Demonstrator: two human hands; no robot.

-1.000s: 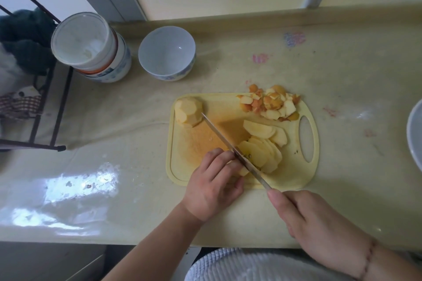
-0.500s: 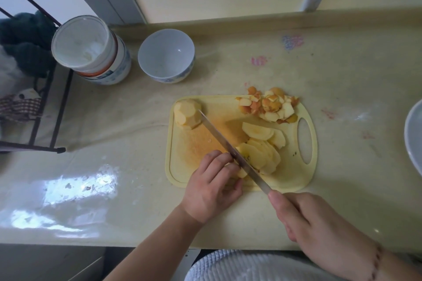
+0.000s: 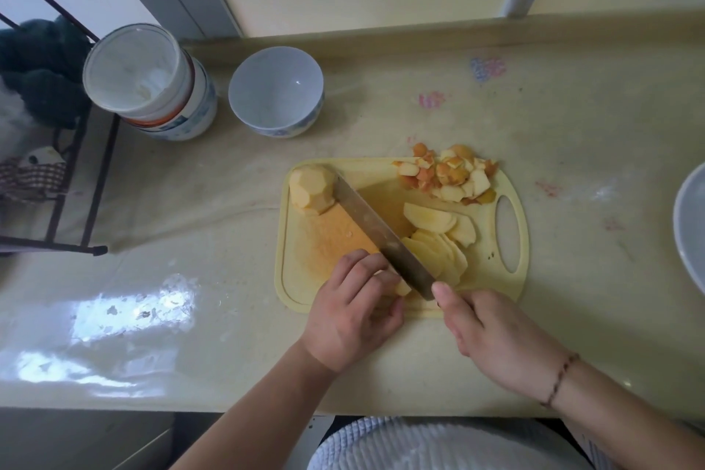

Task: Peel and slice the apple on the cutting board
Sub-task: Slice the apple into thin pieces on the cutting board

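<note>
Worktop [image 3: 572,126] is covered by a pale sheet, and a yellow cutting board [image 3: 492,279] is laid on it beyond both hands. A knife [image 3: 381,233] is gripped by the right hand [image 3: 496,332], its blade angled across the board. An apple piece [image 3: 402,288], mostly hidden, is held under the curled fingers of the left hand [image 3: 351,313], against the blade. Slices [image 3: 438,240] are fanned just beyond the right hand; a peeled chunk [image 3: 311,189] is set at the blade's tip.

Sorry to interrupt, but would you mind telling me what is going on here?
A person is slicing a peeled apple on a yellow cutting board. The right hand holds the knife; the left hand steadies a small apple piece. Cut slices, a peel pile and an uncut peeled chunk lie on the board.
</note>
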